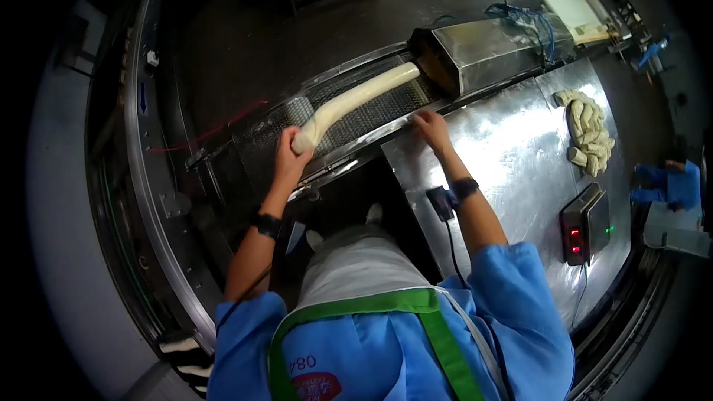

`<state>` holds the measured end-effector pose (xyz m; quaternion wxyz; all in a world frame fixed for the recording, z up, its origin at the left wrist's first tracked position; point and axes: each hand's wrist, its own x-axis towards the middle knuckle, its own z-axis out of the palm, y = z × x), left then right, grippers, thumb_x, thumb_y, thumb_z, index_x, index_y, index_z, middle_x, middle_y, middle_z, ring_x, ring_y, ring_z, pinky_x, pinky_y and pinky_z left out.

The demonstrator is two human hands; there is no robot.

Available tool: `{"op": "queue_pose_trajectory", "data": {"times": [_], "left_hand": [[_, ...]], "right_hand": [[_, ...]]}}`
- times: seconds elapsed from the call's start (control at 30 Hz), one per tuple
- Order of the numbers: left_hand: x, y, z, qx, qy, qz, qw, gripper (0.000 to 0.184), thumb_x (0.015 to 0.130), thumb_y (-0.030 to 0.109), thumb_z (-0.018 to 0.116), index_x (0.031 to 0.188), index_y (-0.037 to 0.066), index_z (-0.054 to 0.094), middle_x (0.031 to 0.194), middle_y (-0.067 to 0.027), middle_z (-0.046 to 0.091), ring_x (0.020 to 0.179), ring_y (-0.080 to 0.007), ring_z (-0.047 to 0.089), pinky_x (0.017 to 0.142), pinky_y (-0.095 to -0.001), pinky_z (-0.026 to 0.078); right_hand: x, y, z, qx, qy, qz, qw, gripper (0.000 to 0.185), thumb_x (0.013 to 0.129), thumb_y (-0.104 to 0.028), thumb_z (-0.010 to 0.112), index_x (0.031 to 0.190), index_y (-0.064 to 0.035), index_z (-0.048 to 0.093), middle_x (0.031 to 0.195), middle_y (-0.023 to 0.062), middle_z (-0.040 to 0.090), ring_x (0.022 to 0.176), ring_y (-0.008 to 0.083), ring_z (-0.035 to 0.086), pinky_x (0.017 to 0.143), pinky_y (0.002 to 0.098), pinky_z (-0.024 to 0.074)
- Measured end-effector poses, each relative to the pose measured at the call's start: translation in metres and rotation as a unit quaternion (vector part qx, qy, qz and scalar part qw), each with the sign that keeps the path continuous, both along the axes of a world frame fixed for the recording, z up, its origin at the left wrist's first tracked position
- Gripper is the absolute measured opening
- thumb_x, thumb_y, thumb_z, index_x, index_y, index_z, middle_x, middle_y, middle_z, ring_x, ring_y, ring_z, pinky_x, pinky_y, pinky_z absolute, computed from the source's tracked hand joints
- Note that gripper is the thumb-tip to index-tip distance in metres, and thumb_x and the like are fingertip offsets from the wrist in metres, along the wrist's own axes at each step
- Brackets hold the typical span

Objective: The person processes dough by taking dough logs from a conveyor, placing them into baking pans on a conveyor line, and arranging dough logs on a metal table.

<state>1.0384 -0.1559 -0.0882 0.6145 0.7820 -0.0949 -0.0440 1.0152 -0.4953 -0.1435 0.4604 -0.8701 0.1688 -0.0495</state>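
A long, pale roll of dough (360, 98) lies along the mesh conveyor belt (343, 131), its near end bent and twisted. My left hand (288, 154) is closed around that near end. At the conveyor's metal side rail, beside the corner of the steel table, is my right hand (431, 130). Its fingers are loosely curled, and I see nothing in them. The dough's far end lies at the mouth of a metal machine housing (494, 52).
On the steel table (483, 156) to the right are a heap of dough pieces (590, 132) and a scale (585, 224) with red digits. A long metal rail (160, 200) runs along the left. Another person in blue (679, 184) is at the far right.
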Motion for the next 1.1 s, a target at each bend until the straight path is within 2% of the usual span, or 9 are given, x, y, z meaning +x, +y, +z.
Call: {"op": "queue_pose_trajectory", "data": {"times": [0.13, 0.2, 0.33, 0.4, 0.53, 0.7, 0.83, 0.93, 1.1], "left_hand": [[-0.026, 0.031, -0.02, 0.025, 0.034, 0.011, 0.999, 0.036, 0.062, -0.003, 0.057, 0.095, 0.003, 0.041, 0.091, -0.0074, 0.044, 0.085, -0.015, 0.046, 0.072, -0.0258, 0.04], [-0.034, 0.039, -0.021, 0.048, 0.038, 0.016, 0.998, 0.038, 0.063, -0.005, 0.056, 0.097, 0.003, 0.04, 0.094, -0.0067, 0.041, 0.087, -0.015, 0.046, 0.072, -0.0253, 0.04], [-0.043, 0.047, 0.0, -0.004, 0.092, 0.047, 0.995, 0.037, 0.066, -0.004, 0.056, 0.097, 0.004, 0.039, 0.092, -0.0049, 0.041, 0.087, -0.0139, 0.044, 0.072, -0.0253, 0.04], [-0.044, 0.053, 0.018, 0.075, 0.047, 0.029, 0.996, 0.036, 0.067, -0.001, 0.057, 0.098, 0.004, 0.038, 0.091, -0.0041, 0.041, 0.086, -0.0137, 0.044, 0.07, -0.0256, 0.04], [-0.034, 0.056, 0.063, -0.001, 0.123, -0.04, 0.992, 0.029, 0.073, 0.006, 0.052, 0.098, 0.003, 0.038, 0.091, -0.0051, 0.044, 0.078, -0.0119, 0.047, 0.067, -0.0238, 0.041], [-0.023, -0.017, 0.097, -0.031, 0.181, -0.143, 0.973, 0.028, 0.082, 0.013, 0.046, 0.108, 0.004, 0.04, 0.097, -0.0062, 0.051, 0.082, -0.013, 0.052, 0.069, -0.0223, 0.041], [-0.019, -0.088, 0.104, -0.027, 0.145, -0.262, 0.954, 0.022, 0.083, 0.014, 0.045, 0.102, 0.002, 0.045, 0.097, -0.0056, 0.052, 0.084, -0.0133, 0.052, 0.073, -0.0227, 0.039], [-0.028, -0.116, 0.103, -0.042, 0.13, -0.329, 0.934, 0.017, 0.083, 0.01, 0.044, 0.096, -0.001, 0.049, 0.093, -0.0059, 0.053, 0.084, -0.013, 0.051, 0.075, -0.0227, 0.039], [-0.027, -0.115, 0.085, 0.034, 0.115, -0.325, 0.938, 0.016, 0.08, 0.005, 0.045, 0.093, -0.001, 0.052, 0.087, -0.0047, 0.054, 0.08, -0.0105, 0.05, 0.071, -0.0219, 0.039]], "right_hand": [[0.082, 0.03, 0.02, -0.009, -0.017, -0.109, 0.994, 0.041, 0.07, -0.035, 0.06, 0.086, 0.0027, 0.056, 0.073, 0.016, 0.06, 0.062, 0.0246, 0.059, 0.057, 0.0314, 0.0461], [0.113, 0.042, 0.022, -0.052, 0.094, -0.205, 0.973, 0.051, 0.066, -0.04, 0.061, 0.094, 0.0017, 0.052, 0.078, 0.0205, 0.059, 0.071, 0.0306, 0.059, 0.065, 0.0355, 0.0461], [0.117, 0.074, 0.026, -0.087, 0.037, -0.125, 0.988, 0.054, 0.062, -0.024, 0.065, 0.104, 0.0016, 0.043, 0.092, 0.0232, 0.055, 0.085, 0.0345, 0.055, 0.074, 0.0382, 0.0448], [0.102, 0.084, 0.042, -0.118, -0.047, -0.089, 0.988, 0.038, 0.06, -0.02, 0.063, 0.091, -0.0009, 0.05, 0.091, 0.0167, 0.056, 0.085, 0.0323, 0.054, 0.072, 0.0361, 0.0442], [0.029, 0.056, 0.109, 0.146, -0.136, 0.084, 0.976, 0.022, 0.06, -0.016, 0.062, 0.072, -0.0048, 0.048, 0.065, 0.005, 0.047, 0.063, 0.0119, 0.049, 0.056, 0.027, 0.041], [-0.043, -0.073, 0.277, 0.225, -0.261, -0.096, 0.934, 0.019, 0.066, -0.014, 0.061, 0.074, -0.0028, 0.048, 0.067, 0.0048, 0.05, 0.058, 0.0121, 0.052, 0.044, 0.023, 0.0443], [-0.095, -0.134, 0.365, -0.088, -0.396, -0.157, 0.9, 0.019, 0.068, -0.014, 0.059, 0.073, -0.0023, 0.046, 0.069, 0.0064, 0.051, 0.056, 0.014, 0.053, 0.044, 0.024, 0.0454], [-0.12, -0.162, 0.373, -0.434, -0.384, -0.246, 0.777, 0.021, 0.064, -0.012, 0.059, 0.072, -0.0027, 0.043, 0.071, 0.008, 0.047, 0.063, 0.0185, 0.051, 0.053, 0.0311, 0.0419], [-0.149, -0.287, 0.276, -0.492, -0.268, -0.348, 0.752, 0.019, 0.067, -0.008, 0.056, 0.08, -0.0006, 0.044, 0.081, 0.0141, 0.045, 0.075, 0.0332, 0.046, 0.063, 0.0393, 0.0401]]}}
